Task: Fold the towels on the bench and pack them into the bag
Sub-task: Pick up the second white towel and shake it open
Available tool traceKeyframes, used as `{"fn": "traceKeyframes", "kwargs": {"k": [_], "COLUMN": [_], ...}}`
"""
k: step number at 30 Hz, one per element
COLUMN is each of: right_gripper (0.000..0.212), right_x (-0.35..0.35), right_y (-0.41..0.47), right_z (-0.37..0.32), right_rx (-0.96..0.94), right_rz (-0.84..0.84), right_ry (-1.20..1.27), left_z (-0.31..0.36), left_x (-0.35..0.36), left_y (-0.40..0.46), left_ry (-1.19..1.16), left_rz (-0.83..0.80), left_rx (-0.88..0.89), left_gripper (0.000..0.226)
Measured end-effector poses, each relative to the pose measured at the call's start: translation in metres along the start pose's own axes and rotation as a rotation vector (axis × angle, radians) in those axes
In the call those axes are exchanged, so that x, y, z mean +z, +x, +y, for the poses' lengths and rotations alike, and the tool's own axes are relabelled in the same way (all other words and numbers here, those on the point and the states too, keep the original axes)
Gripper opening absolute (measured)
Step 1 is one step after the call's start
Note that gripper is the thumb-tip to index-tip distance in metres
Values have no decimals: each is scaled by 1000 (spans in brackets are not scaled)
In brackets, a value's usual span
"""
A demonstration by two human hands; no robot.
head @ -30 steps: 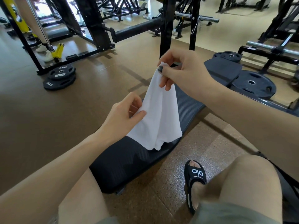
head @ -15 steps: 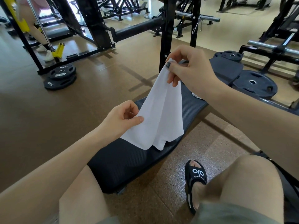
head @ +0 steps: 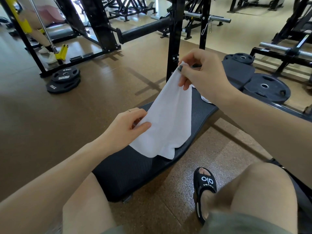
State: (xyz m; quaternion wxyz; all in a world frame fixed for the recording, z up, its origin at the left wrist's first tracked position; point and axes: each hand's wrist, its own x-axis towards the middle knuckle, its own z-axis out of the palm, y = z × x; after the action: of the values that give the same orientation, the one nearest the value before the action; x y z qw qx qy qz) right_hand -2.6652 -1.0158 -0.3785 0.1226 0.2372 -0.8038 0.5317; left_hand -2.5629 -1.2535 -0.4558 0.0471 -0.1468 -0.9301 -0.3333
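Note:
A white towel (head: 170, 119) hangs stretched between my two hands above the black padded bench (head: 135, 173). My right hand (head: 202, 73) pinches its upper corner, lifted high over the bench's far end. Lower down, my left hand (head: 125, 127) pinches the towel's left edge between thumb and fingers. The towel's bottom hem lies on the bench pad. A bit of another white towel (head: 205, 98) shows on the bench behind my right wrist. No bag is in view.
A black rack upright (head: 173, 39) stands just behind the bench. Weight plates (head: 65, 80) lie on the floor at left, and more plates (head: 266, 86) at right. My knees and a black sandal (head: 205, 186) fill the foreground. Another person's legs stand at far left.
My right hand has drawn the towel's upper corner slightly higher and farther away, and my left hand slid down along the edge, stretching the cloth out longer.

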Motion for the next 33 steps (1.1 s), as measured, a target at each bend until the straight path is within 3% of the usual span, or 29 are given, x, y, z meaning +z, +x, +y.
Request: {"fn": "traceKeyframes", "kwargs": {"k": [3, 6, 11, 16, 21, 27, 33], "right_gripper": [13, 15, 19, 9, 17, 34, 34], "right_x": [-3, -6, -14, -23, -29, -33, -33], "right_y": [1, 2, 1, 1, -3, -9, -12], "right_z": [3, 10, 23, 35, 34, 33, 33], "right_rx": [22, 56, 92, 141, 136, -9, -27], "right_rz": [23, 48, 54, -24, -140, -293, -350], "right_ry": [-18, -42, -75, -36, -116, -390, -481], "left_z": [-8, -20, -41, -50, -48, -40, -41], "left_x": [-1, -4, -22, -51, -74, -92, -101], "left_y": [-7, -18, -27, -22, -15, -9, -5], "left_ry": [118, 229, 213, 230, 252, 274, 344], "left_rz": [-94, -119, 32, 158, 157, 135, 87], "left_rx": [56, 65, 42, 40, 16, 65, 97], "left_gripper": [34, 40, 33, 21, 19, 4, 6]}}
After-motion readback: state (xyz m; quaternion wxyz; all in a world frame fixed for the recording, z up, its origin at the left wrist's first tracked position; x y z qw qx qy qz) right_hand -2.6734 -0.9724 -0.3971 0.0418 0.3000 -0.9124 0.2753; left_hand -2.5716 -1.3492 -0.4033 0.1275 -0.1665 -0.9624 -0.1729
